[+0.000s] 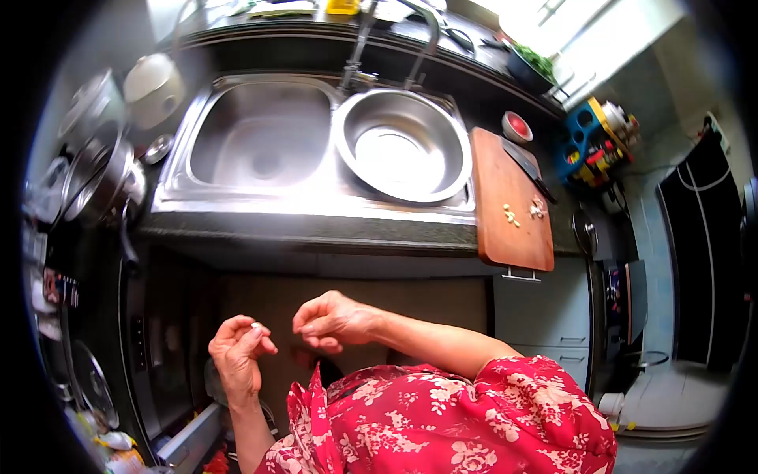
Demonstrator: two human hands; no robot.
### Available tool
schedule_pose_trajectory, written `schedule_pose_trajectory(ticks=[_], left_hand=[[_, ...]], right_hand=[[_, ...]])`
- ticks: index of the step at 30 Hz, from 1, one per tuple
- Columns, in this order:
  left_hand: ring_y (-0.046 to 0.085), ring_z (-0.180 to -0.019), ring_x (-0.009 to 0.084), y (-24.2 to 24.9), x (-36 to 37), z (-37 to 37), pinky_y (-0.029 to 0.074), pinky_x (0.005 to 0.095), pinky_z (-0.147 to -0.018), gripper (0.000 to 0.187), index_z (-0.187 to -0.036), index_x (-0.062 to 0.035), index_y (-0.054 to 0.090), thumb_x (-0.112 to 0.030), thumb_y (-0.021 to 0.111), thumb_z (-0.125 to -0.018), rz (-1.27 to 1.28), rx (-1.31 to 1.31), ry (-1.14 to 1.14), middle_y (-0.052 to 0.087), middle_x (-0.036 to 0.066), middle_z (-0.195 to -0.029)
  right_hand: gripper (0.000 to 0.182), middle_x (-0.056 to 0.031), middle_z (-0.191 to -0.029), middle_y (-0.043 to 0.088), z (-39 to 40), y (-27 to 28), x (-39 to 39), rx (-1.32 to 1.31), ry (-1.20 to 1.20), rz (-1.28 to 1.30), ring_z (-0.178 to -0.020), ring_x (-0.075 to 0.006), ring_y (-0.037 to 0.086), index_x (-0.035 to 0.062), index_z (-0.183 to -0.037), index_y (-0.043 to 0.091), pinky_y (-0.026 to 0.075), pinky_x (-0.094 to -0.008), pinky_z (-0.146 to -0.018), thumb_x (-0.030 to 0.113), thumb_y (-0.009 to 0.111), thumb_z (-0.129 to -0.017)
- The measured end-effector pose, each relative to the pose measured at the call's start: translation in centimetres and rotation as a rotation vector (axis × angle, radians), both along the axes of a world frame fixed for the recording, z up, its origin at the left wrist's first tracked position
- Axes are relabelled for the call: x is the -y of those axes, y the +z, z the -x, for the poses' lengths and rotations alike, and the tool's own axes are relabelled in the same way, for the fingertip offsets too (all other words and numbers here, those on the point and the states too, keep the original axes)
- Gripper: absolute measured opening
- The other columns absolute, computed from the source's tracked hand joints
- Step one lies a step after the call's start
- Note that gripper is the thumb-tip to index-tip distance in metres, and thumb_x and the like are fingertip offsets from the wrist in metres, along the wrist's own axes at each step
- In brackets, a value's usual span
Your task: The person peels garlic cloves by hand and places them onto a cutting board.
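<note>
My left hand is raised below the counter's front edge, thumb and forefinger pinched on a small whitish piece that looks like a garlic clove. Facing it, a short gap away, my right hand has its fingers curled and thumb pressed in; whatever they hold is hidden. On the wooden cutting board to the right lie several pale yellow peeled cloves. Beside them is a small heap of whitish-purple garlic pieces or skins. A knife rests along the board's right side, handle toward me.
A steel basin sits in the right bowl of the double sink, under the faucet. Behind the board stands a small bowl with something red. Pots crowd the left. A drawer stands pulled out at lower left.
</note>
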State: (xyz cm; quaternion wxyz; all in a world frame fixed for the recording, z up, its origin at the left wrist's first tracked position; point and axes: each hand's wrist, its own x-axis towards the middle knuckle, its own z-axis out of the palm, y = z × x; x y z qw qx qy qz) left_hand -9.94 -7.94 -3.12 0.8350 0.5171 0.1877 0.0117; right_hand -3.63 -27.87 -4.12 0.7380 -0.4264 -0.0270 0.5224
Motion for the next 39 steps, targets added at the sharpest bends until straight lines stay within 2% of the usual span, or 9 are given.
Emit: schedule_pose_trajectory(ticks=[9,16,19,24,27,30,33,36,39], left_hand=[[0.058,-0.052,0.0144,1.3,29.3,-10.8,0.045,0.0263,-0.049,0.013,-0.082,0.0016,0.060,-0.006,0.061,-0.072,-0.520,0.191,-0.752,0.059,0.008,-0.062],[0.058,-0.052,0.0202,-3.0,44.6,-17.4,0.045,0.0287,-0.051,0.010,-0.078,0.0033,0.058,-0.005,0.058,-0.072,-0.962,0.631,-0.701,0.059,0.015,-0.061],[0.058,-0.052,0.0199,-4.1,46.3,-18.2,0.044,0.0292,-0.051,0.009,-0.077,0.0024,0.059,-0.006,0.059,-0.072,-1.027,0.552,-0.723,0.058,0.014,-0.059],[0.058,-0.051,0.0204,-4.3,46.6,-18.7,0.043,0.0303,-0.050,0.011,-0.079,0.0024,0.059,-0.006,0.061,-0.073,-1.097,0.531,-0.730,0.057,0.015,-0.059],[0.056,-0.048,0.0164,-5.0,45.9,-19.5,0.042,0.0281,-0.045,0.011,-0.081,0.0029,0.060,-0.007,0.058,-0.077,-1.077,0.619,-0.733,0.057,0.011,-0.057],[0.051,-0.044,0.0063,-2.5,44.9,-20.2,0.039,0.0191,-0.037,0.015,-0.084,0.0024,0.060,-0.008,0.049,-0.086,-0.446,0.005,-0.868,0.057,0.003,-0.059],[0.051,-0.044,0.0069,-2.8,43.7,-21.4,0.040,0.0189,-0.037,0.015,-0.086,0.0035,0.059,-0.008,0.050,-0.086,-0.313,-0.047,-0.907,0.058,0.005,-0.062],[0.051,-0.045,0.0074,-2.6,43.4,-22.2,0.041,0.0186,-0.038,0.014,-0.086,0.0040,0.059,-0.008,0.051,-0.085,-0.319,-0.048,-0.965,0.059,0.005,-0.064],[0.053,-0.048,0.0081,-1.7,44.2,-22.6,0.042,0.0196,-0.042,0.018,-0.094,0.0056,0.059,-0.008,0.053,-0.084,-0.377,-0.026,-1.056,0.060,0.006,-0.067]], right_hand=[[0.008,-0.0007,-0.057,0.044,-1.5,-0.1,29.3,0.170,-0.845,0.167,-0.038,-0.0060,0.031,0.0059,-0.079,0.053,0.028,-0.0217,-0.034,0.012,0.054,-0.084],[0.006,-0.0029,-0.056,0.051,-5.0,-1.9,45.5,0.550,-1.067,0.720,-0.041,-0.0053,0.041,0.0023,-0.078,0.056,0.032,-0.0192,-0.035,0.006,0.053,-0.082],[0.008,-0.0059,-0.054,0.053,-8.1,-5.4,47.1,1.208,-0.972,1.223,-0.047,-0.0085,0.048,-0.0012,-0.082,0.056,0.038,-0.0257,-0.043,0.004,0.052,-0.078],[0.016,-0.0223,-0.070,0.058,-9.5,-3.6,45.3,1.194,-0.821,1.529,-0.068,-0.0399,0.056,-0.0006,-0.078,0.052,0.043,-0.0461,-0.059,0.015,0.055,-0.079],[0.016,-0.0234,-0.072,0.058,-10.1,-3.4,45.0,1.073,-0.648,1.692,-0.070,-0.0400,0.057,-0.0006,-0.079,0.052,0.044,-0.0468,-0.061,0.015,0.053,-0.080],[0.016,-0.0236,-0.072,0.057,-10.0,-3.3,45.2,1.102,-0.627,1.660,-0.070,-0.0394,0.057,-0.0010,-0.080,0.052,0.044,-0.0465,-0.063,0.015,0.051,-0.080],[0.016,-0.0239,-0.071,0.057,-9.9,-3.5,45.2,1.080,-0.601,1.667,-0.071,-0.0409,0.056,-0.0010,-0.081,0.052,0.044,-0.0467,-0.065,0.015,0.051,-0.078],[0.013,-0.0179,-0.065,0.058,-9.5,-3.9,45.0,1.143,-0.676,1.640,-0.057,-0.0308,0.057,-0.0004,-0.081,0.052,0.045,-0.0385,-0.054,0.013,0.052,-0.080],[0.012,-0.0081,-0.059,0.053,-8.6,-3.5,43.8,0.770,-0.961,1.126,-0.047,-0.0148,0.050,-0.0005,-0.079,0.052,0.038,-0.0283,-0.042,0.011,0.056,-0.080]])
